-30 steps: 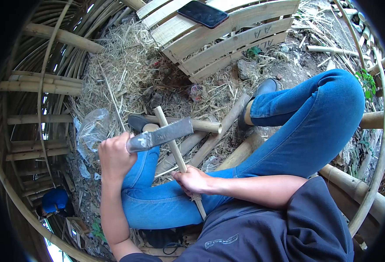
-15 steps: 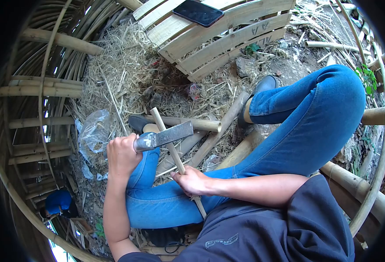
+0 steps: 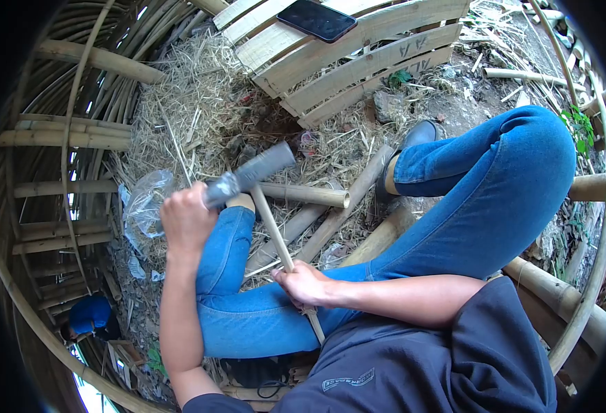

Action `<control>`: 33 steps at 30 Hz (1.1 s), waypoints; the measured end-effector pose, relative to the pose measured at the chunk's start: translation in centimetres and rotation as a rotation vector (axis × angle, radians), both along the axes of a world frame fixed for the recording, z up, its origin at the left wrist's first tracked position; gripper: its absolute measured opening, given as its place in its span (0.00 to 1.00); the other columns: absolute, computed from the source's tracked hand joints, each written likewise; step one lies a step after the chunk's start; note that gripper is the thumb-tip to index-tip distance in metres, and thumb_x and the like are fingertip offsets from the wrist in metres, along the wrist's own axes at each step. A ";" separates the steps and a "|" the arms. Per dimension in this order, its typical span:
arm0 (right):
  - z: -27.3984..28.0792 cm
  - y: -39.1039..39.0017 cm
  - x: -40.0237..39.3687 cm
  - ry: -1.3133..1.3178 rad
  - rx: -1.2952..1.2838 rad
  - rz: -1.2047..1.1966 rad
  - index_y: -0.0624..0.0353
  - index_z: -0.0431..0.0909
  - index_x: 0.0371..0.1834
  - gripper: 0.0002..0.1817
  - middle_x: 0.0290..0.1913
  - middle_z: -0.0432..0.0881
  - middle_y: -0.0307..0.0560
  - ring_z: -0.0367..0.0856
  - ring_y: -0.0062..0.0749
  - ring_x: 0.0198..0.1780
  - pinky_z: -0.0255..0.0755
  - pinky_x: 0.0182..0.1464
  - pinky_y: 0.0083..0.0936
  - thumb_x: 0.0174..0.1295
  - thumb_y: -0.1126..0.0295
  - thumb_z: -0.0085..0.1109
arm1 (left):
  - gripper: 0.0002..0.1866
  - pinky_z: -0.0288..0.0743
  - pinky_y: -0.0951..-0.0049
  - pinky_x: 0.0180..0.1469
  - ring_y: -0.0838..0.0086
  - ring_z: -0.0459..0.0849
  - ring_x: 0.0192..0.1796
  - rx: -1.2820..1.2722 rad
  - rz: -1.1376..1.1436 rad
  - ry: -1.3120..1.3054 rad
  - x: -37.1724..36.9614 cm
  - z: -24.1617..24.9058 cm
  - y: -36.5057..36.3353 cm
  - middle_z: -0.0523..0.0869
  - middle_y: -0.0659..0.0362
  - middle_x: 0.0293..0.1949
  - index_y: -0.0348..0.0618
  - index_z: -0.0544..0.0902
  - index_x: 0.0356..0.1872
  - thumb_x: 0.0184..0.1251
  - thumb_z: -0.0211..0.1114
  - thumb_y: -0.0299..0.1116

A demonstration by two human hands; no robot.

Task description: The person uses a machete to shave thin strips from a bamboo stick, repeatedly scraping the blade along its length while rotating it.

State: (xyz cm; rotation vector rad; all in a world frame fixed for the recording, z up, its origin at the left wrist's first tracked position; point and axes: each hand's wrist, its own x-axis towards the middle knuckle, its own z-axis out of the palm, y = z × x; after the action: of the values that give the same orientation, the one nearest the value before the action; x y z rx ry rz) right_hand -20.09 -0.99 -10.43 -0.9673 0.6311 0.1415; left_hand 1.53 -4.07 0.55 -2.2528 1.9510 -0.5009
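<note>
My left hand (image 3: 187,219) is closed round the handle of a chopping knife (image 3: 265,165) with a short, broad grey blade. The blade points up and to the right, blurred by motion, and overlaps the upper end of a thin bamboo stick (image 3: 270,224). My right hand (image 3: 303,283) grips that stick lower down, over my thigh, fingers wrapped round it. The stick slants up and away from me, and its lower end reaches my shirt.
A black phone (image 3: 317,20) lies on a slatted wooden crate (image 3: 379,55). Bamboo poles (image 3: 344,227) lie between my legs, on straw-covered ground. Left of my feet sits a clear plastic bag (image 3: 148,203). A person in blue (image 3: 90,314) is at the far lower left.
The knife has shifted slightly left and tilted more steeply, its blade now across the stick's upper end. My left hand moved up a little with it; my right hand stays on the stick.
</note>
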 end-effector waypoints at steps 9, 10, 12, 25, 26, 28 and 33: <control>0.0 0.3 0.2 -0.015 0.039 -0.045 0.61 0.69 0.37 0.20 0.20 0.73 0.42 0.75 0.30 0.18 0.71 0.23 0.34 0.78 0.53 0.46 | 0.10 0.75 0.48 0.33 0.41 0.83 0.30 -0.107 -0.009 0.141 1.5 2.6 1.6 0.82 0.42 0.22 0.39 0.76 0.22 0.56 0.68 0.31; 0.4 0.0 0.0 -0.017 0.047 -0.056 0.58 0.67 0.31 0.21 0.18 0.70 0.40 0.72 0.28 0.17 0.68 0.21 0.33 0.79 0.54 0.46 | 0.10 0.74 0.47 0.33 0.41 0.83 0.30 -0.085 -0.020 0.200 0.5 2.7 2.1 0.82 0.42 0.22 0.39 0.76 0.22 0.56 0.68 0.31; 0.5 -0.1 0.1 -0.022 0.061 -0.074 0.54 0.66 0.25 0.23 0.17 0.68 0.37 0.70 0.26 0.15 0.66 0.19 0.31 0.79 0.54 0.46 | 0.10 0.73 0.47 0.32 0.41 0.82 0.29 -0.028 -0.048 0.259 -1.2 2.8 2.8 0.81 0.42 0.22 0.39 0.76 0.21 0.56 0.67 0.31; -0.4 1.3 0.3 -0.045 -0.092 -0.065 0.55 0.66 0.24 0.24 0.16 0.71 0.40 0.73 0.27 0.17 0.68 0.20 0.31 0.79 0.55 0.46 | 0.05 0.78 0.45 0.40 0.41 0.85 0.36 0.085 0.160 0.183 -1.2 2.0 2.0 0.85 0.40 0.27 0.39 0.82 0.26 0.56 0.66 0.30; -0.4 1.4 0.3 -0.071 -0.119 -0.074 0.55 0.66 0.24 0.24 0.16 0.71 0.40 0.73 0.27 0.16 0.68 0.20 0.31 0.79 0.55 0.46 | 0.05 0.78 0.45 0.41 0.41 0.85 0.36 0.077 0.179 0.117 -0.6 2.1 1.7 0.85 0.39 0.28 0.38 0.83 0.27 0.56 0.66 0.30; 0.5 1.3 0.0 -0.062 -0.047 -0.040 0.55 0.66 0.23 0.25 0.15 0.71 0.40 0.74 0.27 0.16 0.68 0.20 0.32 0.79 0.54 0.46 | 0.06 0.79 0.44 0.43 0.40 0.85 0.37 0.056 0.216 -0.015 0.9 2.4 1.2 0.85 0.38 0.28 0.38 0.84 0.28 0.57 0.66 0.30; 0.3 1.0 0.0 -0.042 0.001 -0.035 0.55 0.66 0.22 0.25 0.16 0.71 0.40 0.74 0.26 0.17 0.70 0.20 0.32 0.79 0.54 0.47 | 0.07 0.77 0.47 0.39 0.39 0.84 0.35 -0.028 0.212 0.220 0.8 2.9 2.0 0.83 0.38 0.25 0.36 0.82 0.27 0.57 0.66 0.30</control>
State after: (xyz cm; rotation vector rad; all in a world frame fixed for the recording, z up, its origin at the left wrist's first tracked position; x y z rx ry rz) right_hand -20.09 0.00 -10.16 -0.9557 0.6096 0.0899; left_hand 2.35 -2.04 3.47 -2.5909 1.7721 -0.2660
